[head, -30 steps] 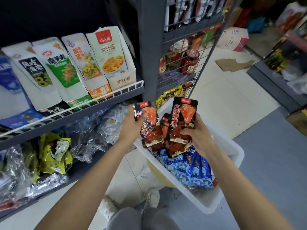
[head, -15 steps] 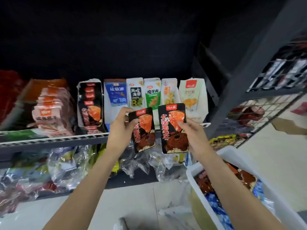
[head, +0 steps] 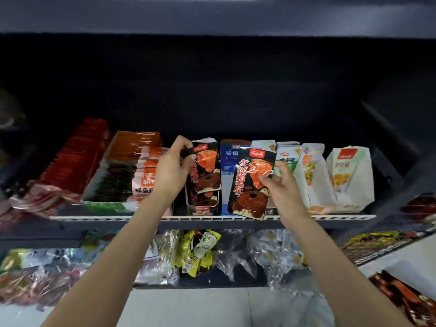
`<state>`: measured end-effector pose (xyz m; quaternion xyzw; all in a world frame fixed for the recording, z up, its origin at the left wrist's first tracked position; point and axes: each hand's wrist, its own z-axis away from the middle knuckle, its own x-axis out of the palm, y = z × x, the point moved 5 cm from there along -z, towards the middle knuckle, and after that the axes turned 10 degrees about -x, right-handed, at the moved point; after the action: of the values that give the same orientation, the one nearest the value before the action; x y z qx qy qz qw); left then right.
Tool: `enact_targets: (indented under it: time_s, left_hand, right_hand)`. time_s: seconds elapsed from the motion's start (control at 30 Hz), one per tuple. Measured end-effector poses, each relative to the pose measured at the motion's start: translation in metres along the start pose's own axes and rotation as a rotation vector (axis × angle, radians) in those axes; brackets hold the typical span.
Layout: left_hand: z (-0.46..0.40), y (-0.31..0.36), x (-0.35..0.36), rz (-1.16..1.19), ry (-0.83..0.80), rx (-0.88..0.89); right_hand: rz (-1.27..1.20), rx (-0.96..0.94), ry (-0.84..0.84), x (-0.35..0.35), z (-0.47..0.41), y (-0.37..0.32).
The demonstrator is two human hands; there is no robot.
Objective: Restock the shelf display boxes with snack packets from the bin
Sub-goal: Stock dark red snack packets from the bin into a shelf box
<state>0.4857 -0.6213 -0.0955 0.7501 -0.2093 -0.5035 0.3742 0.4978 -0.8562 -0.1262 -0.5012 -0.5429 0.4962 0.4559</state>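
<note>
Both hands have risen from in front of the shelf edge up to the row of display boxes since half a second ago, and the view has closed in on the shelf, so the white bin now shows only as a corner at the lower right of the frame [head: 401, 270]. At centre frame the left hand [head: 173, 171] pinches the top corner of a black-and-orange snack packet [head: 206, 171], which stands upright in the black display box [head: 203, 208] holding more of the same packets. Just right of it, the right hand [head: 280, 187] grips a second black-and-orange packet [head: 250, 182] by its right edge, thumb on the front, holding it tilted in front of the blue box [head: 230, 156] and the white boxes [head: 349, 178] further right. Its lower edge hangs level with the white wire shelf rail [head: 94, 217]. Left of centre sit an orange-and-pink packet box [head: 132, 171] and red packets [head: 73, 161]. Clear crinkled bags [head: 271, 256] fill the shelf below.
</note>
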Motion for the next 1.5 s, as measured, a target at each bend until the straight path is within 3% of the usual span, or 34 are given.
enact_targets:
  time_s: [0.23,0.53,0.67,0.87,0.97,1.07,1.27,1.4,1.5]
  left_hand:
    - [-0.017,-0.017,-0.001,-0.070,-0.106,0.014]
    - [-0.017,-0.050,0.033,-0.608,-0.180,0.157]
    - [-0.017,-0.055,0.026,-0.543,-0.181,0.152]
    - [-0.017,-0.063,0.015,-0.438,-0.312,0.125]
    - [-0.019,-0.064,0.010,-0.325,-0.345,0.073]
    - [-0.020,-0.066,0.009,-0.229,-0.372,0.021]
    - [-0.017,-0.061,0.008,-0.100,-0.276,-0.006]
    - [-0.006,-0.045,0.014,-0.200,-0.137,0.143]
    - [0.010,-0.027,0.034,-0.191,-0.124,0.234]
  right_hand:
    - [0.020,0.025,0.050,0.006,-0.008,0.004]
    - [0.031,0.028,0.043,0.029,-0.014,0.015]
    - [-0.047,0.004,-0.016,0.050,-0.020,0.014]
    - [0.049,-0.014,-0.110,0.090,-0.029,0.027]
    - [0.180,-0.009,-0.139,0.100,-0.032,0.043]
    - [0.492,-0.162,-0.132,0.103,-0.033,0.047]
    - [0.736,-0.308,-0.081,0.105,-0.034,0.041]
    - [0.681,-0.285,-0.084,0.094,-0.029,0.038]
    - [0.633,-0.252,-0.074,0.067,-0.015,0.037]
